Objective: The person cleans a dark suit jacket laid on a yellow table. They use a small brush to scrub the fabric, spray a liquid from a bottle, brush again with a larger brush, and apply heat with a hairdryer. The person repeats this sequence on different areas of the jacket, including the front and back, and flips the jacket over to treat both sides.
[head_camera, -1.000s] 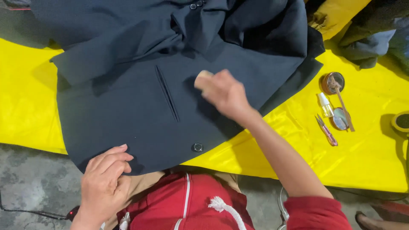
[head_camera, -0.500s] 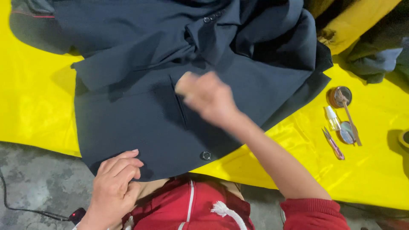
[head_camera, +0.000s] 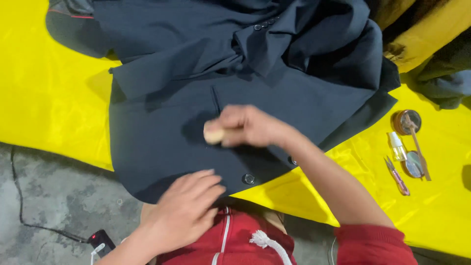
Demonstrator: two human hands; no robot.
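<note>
A dark navy jacket [head_camera: 255,83] lies spread on a yellow sheet [head_camera: 44,103]. My right hand [head_camera: 250,126] is closed around a small pale block [head_camera: 213,133] and presses it on the jacket front, just below a pocket slit [head_camera: 215,100]. My left hand [head_camera: 184,208] lies flat with fingers together on the jacket's lower hem, near a dark button [head_camera: 248,178]. My red top with a white cord [head_camera: 245,240] shows at the bottom.
On the sheet at the right lie a small round tin [head_camera: 406,121], a little bottle [head_camera: 396,145], a thin stick [head_camera: 418,146] and small snips [head_camera: 396,175]. Bare grey floor [head_camera: 49,206] with a black cable sits at the lower left. Other fabric is piled at the top right.
My right hand has slid leftward and downward across the jacket with the pale block. My left hand has shifted right along the hem. The view has moved closer.
</note>
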